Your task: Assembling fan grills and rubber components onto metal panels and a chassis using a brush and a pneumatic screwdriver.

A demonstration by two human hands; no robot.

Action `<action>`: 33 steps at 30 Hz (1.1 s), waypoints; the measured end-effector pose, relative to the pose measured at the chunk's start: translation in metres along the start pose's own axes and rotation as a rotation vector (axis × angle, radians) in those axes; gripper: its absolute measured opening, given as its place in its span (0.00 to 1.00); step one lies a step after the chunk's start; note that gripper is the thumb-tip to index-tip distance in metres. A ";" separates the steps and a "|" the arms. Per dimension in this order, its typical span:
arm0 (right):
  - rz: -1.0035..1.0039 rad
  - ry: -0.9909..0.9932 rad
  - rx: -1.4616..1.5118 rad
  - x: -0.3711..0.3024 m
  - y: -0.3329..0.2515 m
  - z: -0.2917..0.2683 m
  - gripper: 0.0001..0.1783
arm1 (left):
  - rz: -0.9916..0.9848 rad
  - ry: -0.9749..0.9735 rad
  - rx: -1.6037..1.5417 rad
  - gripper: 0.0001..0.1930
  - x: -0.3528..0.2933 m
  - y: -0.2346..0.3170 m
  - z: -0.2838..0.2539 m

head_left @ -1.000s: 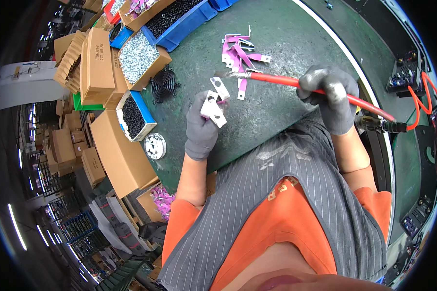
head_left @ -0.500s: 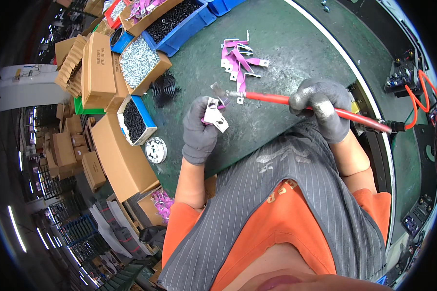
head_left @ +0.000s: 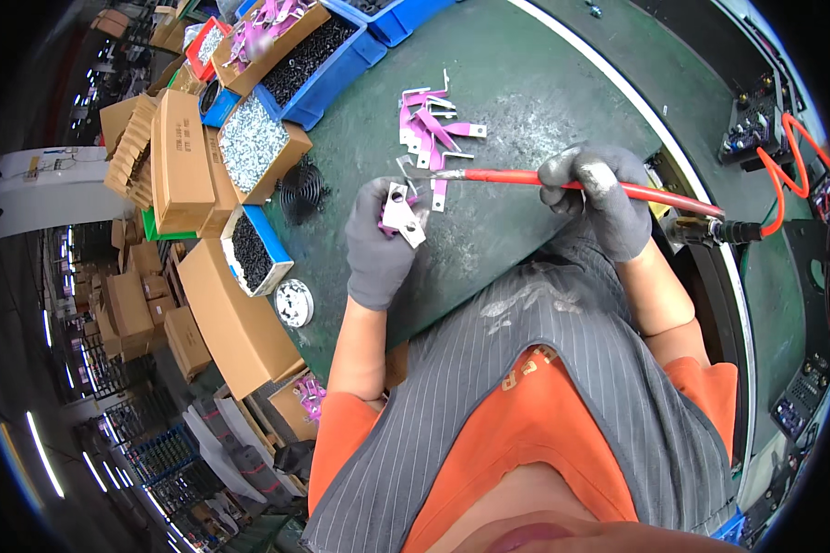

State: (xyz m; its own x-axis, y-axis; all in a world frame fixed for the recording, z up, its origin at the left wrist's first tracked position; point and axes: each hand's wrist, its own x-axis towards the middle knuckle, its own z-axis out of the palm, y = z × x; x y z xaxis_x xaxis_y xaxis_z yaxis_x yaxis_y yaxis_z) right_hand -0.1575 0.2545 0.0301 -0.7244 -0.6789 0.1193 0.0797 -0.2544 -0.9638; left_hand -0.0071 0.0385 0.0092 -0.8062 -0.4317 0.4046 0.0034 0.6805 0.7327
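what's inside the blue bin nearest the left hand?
The small blue plastic bin is filled nearly to its rim with small black screws or similar fasteners; exact type is too small to tell. Its bottom is covered by them. The grey-gloved left hand is outside it, holding a pink-and-metal bracket.

Brown cardboard boxes point(head_left: 180, 161) and blue bins point(head_left: 327, 78) along table's left edge

Single head-worn fisheye view, looking steeply down from close above the green worktop point(head_left: 544, 101). The person's torso fills the lower frame. Straight edges bow toward the dark circular rim; no second view.
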 end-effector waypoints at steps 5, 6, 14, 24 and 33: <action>-0.024 0.173 0.031 -0.002 0.023 -0.017 0.21 | -0.237 -0.070 0.057 0.18 0.008 -0.023 0.024; 0.041 0.194 0.021 -0.004 0.033 -0.023 0.19 | -0.230 -0.096 0.266 0.19 0.006 -0.023 0.030; 0.134 0.270 0.107 -0.009 0.043 -0.028 0.19 | -0.057 -0.167 0.567 0.14 0.002 -0.035 0.042; 0.017 0.173 0.282 0.006 0.037 -0.027 0.19 | -0.322 -0.023 -0.675 0.11 0.005 -0.034 0.009; 0.031 0.144 0.321 0.004 0.033 -0.020 0.19 | -0.538 0.040 -0.974 0.17 -0.010 -0.017 0.007</action>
State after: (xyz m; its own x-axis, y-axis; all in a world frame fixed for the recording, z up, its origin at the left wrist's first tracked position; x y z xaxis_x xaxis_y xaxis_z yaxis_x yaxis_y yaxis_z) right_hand -0.1717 0.2567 -0.0062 -0.8057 -0.5913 0.0340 0.2978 -0.4541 -0.8397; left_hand -0.0034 0.0352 -0.0105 -0.8226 -0.5613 -0.0905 0.1359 -0.3487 0.9273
